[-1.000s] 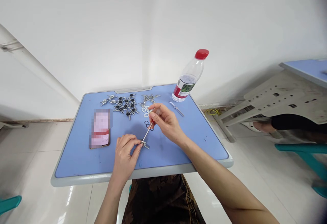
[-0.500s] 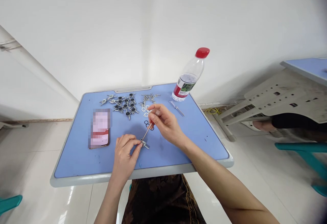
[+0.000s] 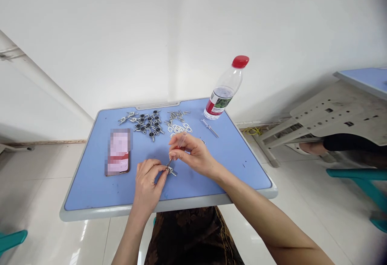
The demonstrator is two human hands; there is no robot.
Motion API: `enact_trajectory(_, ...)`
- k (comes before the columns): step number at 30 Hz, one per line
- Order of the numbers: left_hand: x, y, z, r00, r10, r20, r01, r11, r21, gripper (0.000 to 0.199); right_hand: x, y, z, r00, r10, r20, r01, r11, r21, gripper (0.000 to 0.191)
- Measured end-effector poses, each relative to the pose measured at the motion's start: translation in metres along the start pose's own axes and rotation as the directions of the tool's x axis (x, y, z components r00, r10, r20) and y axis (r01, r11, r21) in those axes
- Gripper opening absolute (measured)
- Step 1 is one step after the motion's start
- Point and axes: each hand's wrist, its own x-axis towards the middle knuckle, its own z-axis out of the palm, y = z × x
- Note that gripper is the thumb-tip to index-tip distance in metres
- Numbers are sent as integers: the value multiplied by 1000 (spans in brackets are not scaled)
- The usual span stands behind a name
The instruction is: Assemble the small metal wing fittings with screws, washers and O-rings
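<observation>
Your left hand (image 3: 150,182) pinched a small metal part (image 3: 171,171) low over the blue table (image 3: 236,164), near its front edge. Your right hand (image 3: 195,154) gripped a screwdriver (image 3: 182,139), its shaft slanting down to that part. Beyond your hands lay flat white rings (image 3: 177,128) and a cluster of black-topped pieces (image 3: 148,125).

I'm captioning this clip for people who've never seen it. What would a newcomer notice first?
Probably the bottle with its bright red cap, at the far right of the blue desk. Then, nearer the front edge, the left hand holding a small metal part while the right hand points a slim tool down at it. Beyond them, left of centre, lies a cluster of black-topped metal pieces.
</observation>
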Motion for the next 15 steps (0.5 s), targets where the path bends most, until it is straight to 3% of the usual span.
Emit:
enact_trajectory(7,0,-1,0,999,-30,-21,30,999,11,8,2,-5,-1,994,43,101,-26,987,-161,5)
enact_trajectory(15,0,-1,1,999,-48,-15,49,999,25,8,2,-3,-1,997,48,62,-39,988,-151,6)
